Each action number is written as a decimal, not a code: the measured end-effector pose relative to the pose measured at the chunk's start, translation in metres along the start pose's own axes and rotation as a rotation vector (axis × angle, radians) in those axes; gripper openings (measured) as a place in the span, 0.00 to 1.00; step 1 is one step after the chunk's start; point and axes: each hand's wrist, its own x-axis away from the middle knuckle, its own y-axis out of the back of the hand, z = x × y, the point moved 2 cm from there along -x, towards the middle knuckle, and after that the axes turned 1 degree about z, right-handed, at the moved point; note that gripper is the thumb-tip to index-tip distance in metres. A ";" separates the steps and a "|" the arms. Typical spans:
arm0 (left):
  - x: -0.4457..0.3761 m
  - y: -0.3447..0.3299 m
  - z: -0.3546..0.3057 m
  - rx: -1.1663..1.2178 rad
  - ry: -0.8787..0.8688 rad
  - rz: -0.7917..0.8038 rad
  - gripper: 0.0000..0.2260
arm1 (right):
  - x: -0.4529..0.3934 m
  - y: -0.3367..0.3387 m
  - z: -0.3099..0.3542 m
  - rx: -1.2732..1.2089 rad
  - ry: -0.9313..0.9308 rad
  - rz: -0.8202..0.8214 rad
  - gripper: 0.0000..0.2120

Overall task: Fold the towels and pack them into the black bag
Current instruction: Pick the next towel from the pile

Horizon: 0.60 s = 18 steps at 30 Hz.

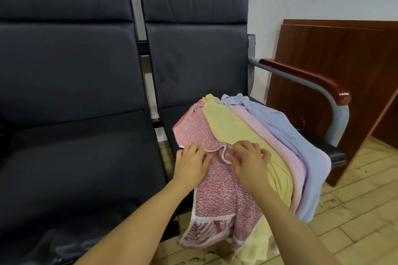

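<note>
Several towels lie overlapped on the right black chair seat and hang over its front edge: a red-and-white patterned towel [217, 196] on the left, then a yellow towel [232, 122], a pink towel [277, 142] and a light blue towel [288, 133]. My left hand [190, 163] rests on the patterned towel with its fingers at a raised fold. My right hand [249, 161] has curled fingers that pinch that same fold of the patterned towel. No black bag is in view.
A second black chair [71, 140] stands to the left. The right chair has a grey metal armrest with a wooden cap [310, 79]. A brown wooden board [336, 66] leans against the white wall at right. Light wooden floor lies below.
</note>
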 end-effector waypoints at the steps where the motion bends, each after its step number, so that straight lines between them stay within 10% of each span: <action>1: 0.005 0.002 0.002 -0.040 0.035 -0.010 0.17 | -0.001 0.003 0.000 -0.042 -0.028 -0.059 0.05; 18: 0.024 0.052 0.007 0.025 0.108 -0.128 0.10 | 0.003 0.007 0.060 -0.078 0.194 -0.213 0.05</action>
